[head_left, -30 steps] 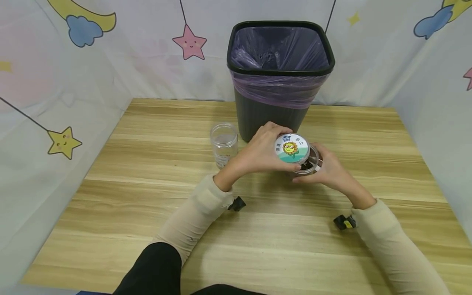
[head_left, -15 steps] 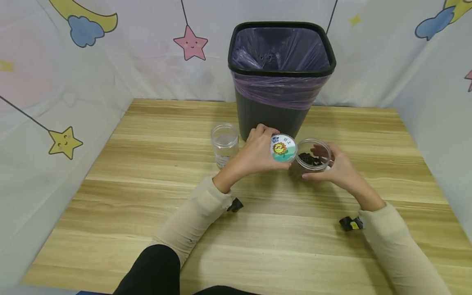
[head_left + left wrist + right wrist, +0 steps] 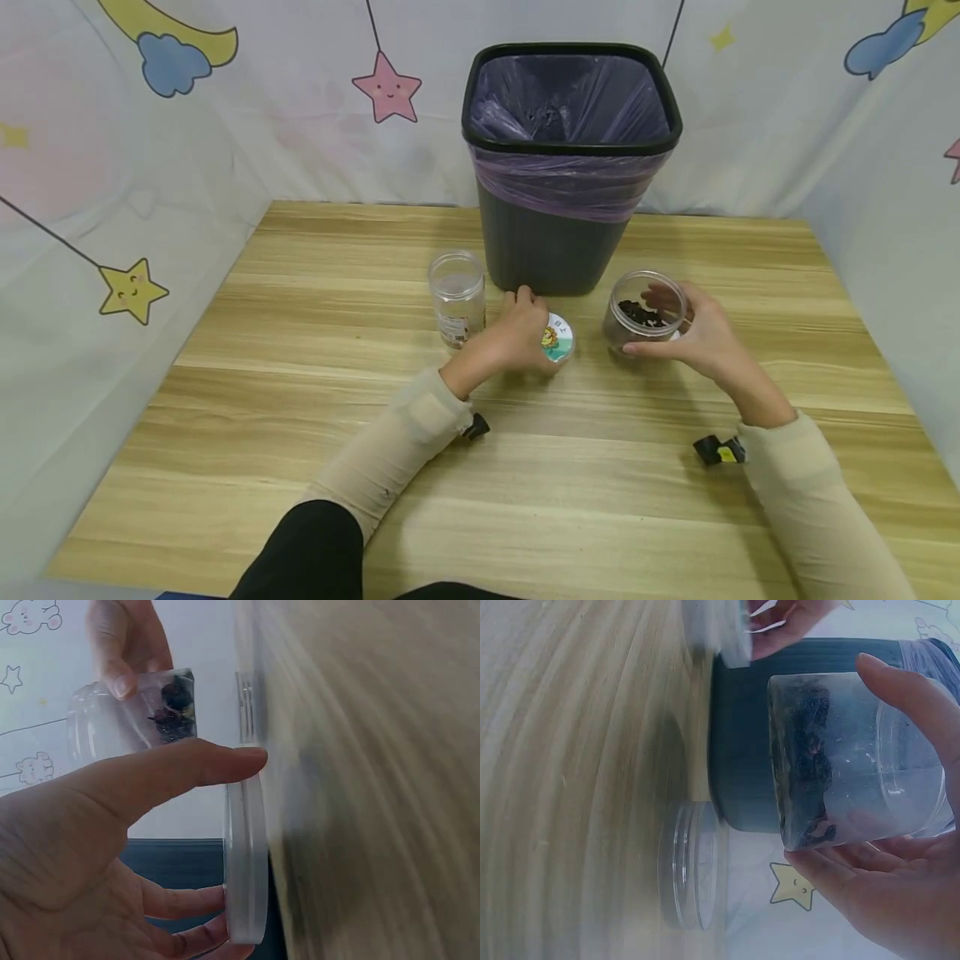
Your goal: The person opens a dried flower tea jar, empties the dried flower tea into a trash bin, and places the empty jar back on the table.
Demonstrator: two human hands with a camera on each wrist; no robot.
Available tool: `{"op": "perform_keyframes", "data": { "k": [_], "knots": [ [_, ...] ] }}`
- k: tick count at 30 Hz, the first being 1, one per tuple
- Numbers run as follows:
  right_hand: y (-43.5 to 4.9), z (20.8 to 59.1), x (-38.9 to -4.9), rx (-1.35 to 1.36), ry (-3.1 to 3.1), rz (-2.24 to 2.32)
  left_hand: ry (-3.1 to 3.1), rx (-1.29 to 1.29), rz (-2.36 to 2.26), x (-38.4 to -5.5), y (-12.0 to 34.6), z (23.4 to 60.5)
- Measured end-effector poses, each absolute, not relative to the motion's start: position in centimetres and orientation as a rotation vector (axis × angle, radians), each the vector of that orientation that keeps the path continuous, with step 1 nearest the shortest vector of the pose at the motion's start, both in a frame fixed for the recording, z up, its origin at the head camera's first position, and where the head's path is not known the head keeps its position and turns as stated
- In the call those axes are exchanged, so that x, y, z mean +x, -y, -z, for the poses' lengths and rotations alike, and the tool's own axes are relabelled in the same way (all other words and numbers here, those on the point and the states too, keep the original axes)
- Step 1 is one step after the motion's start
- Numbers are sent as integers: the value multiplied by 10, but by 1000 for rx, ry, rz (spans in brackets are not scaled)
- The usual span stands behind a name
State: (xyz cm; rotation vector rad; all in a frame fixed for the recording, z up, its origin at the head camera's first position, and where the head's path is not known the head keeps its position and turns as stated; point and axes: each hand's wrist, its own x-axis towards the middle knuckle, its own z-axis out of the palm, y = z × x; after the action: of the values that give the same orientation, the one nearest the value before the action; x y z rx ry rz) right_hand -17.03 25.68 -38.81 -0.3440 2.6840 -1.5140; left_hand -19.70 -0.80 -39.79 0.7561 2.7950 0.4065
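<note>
My left hand [image 3: 517, 333] grips a round lid [image 3: 557, 340] with a sunflower label by its edge. In the left wrist view the thumb and fingertips hold the clear rim of the lid [image 3: 246, 862], close over the wooden tabletop [image 3: 360, 787]. My right hand [image 3: 708, 337] holds a clear jar [image 3: 626, 337] around its side, mouth up and uncovered. Dark, crumbly pieces [image 3: 641, 314] lie at its bottom. The right wrist view shows the jar [image 3: 855, 750] raised above the table, with thumb and fingers on opposite sides.
A second clear jar [image 3: 457, 292], uncovered and with a small label, stands left of my left hand. Behind both hands rises a dark bin [image 3: 555, 250] with a purple liner. A shallow clear round piece [image 3: 690, 862] sits on the table in the right wrist view.
The left hand has carried the lid off the jar mouth, leftward and down toward the table. My right hand has moved the jar right, uncovering its dark contents.
</note>
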Motion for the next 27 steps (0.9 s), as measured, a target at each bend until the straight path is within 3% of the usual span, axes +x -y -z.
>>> {"op": "perform_keyframes", "data": {
  "k": [27],
  "knots": [
    [-261,393,-169,-382,-2630,1528,-2732,698,-316,-196,12,407]
  ]
}}
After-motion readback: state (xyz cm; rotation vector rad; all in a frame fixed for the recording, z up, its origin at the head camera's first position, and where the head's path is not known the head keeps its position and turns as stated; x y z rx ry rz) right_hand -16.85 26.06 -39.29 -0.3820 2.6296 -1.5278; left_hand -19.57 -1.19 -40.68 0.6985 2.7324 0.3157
